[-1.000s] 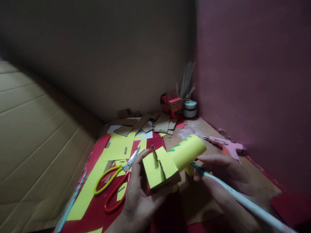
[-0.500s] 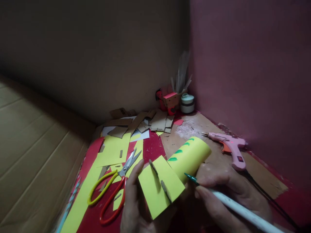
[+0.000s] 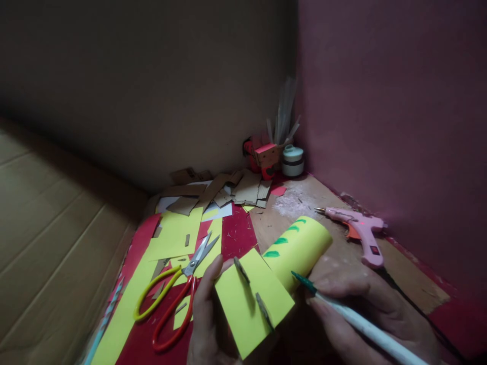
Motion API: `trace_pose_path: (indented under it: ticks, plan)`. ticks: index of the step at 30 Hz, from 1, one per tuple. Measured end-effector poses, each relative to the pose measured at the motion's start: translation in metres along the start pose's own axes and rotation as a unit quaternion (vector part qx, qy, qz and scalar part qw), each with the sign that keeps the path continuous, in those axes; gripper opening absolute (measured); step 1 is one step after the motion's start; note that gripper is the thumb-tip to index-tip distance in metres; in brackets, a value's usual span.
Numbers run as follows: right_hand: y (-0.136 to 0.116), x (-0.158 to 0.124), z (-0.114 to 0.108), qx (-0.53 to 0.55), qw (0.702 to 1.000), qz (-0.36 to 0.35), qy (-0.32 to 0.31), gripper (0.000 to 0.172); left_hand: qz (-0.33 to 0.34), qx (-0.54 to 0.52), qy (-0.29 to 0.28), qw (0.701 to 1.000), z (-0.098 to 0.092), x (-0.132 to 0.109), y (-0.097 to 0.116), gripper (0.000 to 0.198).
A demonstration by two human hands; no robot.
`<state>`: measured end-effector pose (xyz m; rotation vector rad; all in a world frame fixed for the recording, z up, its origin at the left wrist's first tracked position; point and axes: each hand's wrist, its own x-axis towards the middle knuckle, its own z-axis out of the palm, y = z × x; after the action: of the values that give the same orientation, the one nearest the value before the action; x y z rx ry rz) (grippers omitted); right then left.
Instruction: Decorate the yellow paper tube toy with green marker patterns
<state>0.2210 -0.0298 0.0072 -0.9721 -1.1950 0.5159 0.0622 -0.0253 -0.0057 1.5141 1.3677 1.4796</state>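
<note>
1. Two walls fill the background: a dim grey wall (image 3: pixel 152 101) far left, a pinkish wall (image 3: pixel 388 111) right.
2. One creased cardboard panel (image 3: pixel 57 243) slants along the left side.
3. Red and bare brown areas make up the tabletop (image 3: pixel 238 238).
4. Yellow paper (image 3: pixel 173 235) covers much of its left part.
5. The right hand (image 3: pixel 376 309), near right, has thumb and fingers pinching a brush (image 3: pixel 365 324), white-handled and green-tipped. This hand hides part of the tabletop; a black cord (image 3: pixel 411 304) runs out behind it.
6. The left hand (image 3: pixel 207 319) grips the yellow piece (image 3: pixel 251 299), one finger stretched up its left side; how the hidden fingers sit, I cannot tell.
7. The yellow piece is near centre, a square face with two dark slips standing on it and a yellow tube (image 3: pixel 304 248) extending behind, right. The brush tip is at the tube's near side; contact is unclear.
8. Open scissors (image 3: pixel 186 276), yellow and red handled, lie just left.
9. A pink glue gun (image 3: pixel 357 225) lies right.
10. Cardboard scraps (image 3: pixel 247 187) heap up far; dark marks on one are too small to read.
11. A lidded jar (image 3: pixel 292 161) stands in the far corner beside a box-headed figure (image 3: pixel 267 157).
12. Four green strokes (image 3: pixel 280 241) line the tube.
</note>
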Motion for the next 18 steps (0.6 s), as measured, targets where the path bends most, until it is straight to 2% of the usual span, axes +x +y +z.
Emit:
trace_pose_path:
  ticks: [6, 11, 18]
  plan:
    - [0.002, 0.008, -0.012, 0.005, 0.995, -0.006, -0.1, 0.03, 0.01, -0.01, -0.002, 1.0, 0.001, -0.001, -0.001, 0.083]
    - [0.005, 0.007, -0.014, 0.012, 0.994, 0.005, -0.107, 0.028, 0.015, 0.013, -0.008, 1.0, -0.004, 0.004, -0.004, 0.095]
    - [0.004, 0.006, -0.013, -0.009, 0.993, -0.005, -0.116, 0.028, 0.014, 0.022, 0.0, 1.0, -0.001, 0.003, -0.005, 0.093]
